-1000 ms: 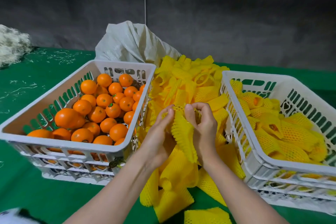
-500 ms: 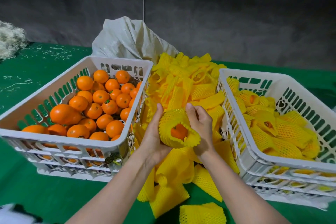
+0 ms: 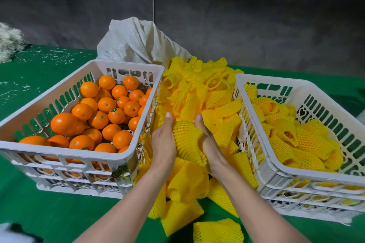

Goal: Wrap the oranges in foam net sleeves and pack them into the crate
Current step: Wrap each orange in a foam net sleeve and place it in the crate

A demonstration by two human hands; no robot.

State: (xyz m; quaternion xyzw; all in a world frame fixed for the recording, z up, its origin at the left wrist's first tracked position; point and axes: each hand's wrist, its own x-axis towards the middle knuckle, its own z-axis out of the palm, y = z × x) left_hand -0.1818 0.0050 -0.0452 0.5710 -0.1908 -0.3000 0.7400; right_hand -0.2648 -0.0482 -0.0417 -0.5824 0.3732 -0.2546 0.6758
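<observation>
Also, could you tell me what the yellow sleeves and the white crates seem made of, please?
The held sleeve, like the loose sleeves: soft matte foam netting, by open mesh and crumpled edges. Left crate and right crate: probably rigid white plastic, faintly glossy, with moulded slots.

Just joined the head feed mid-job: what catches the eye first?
At centre, the left hand and right hand hold a bulging yellow foam sleeve over a heap of loose sleeves. A white crate of bare oranges sits to the left, and another crate of wrapped oranges to the right.
</observation>
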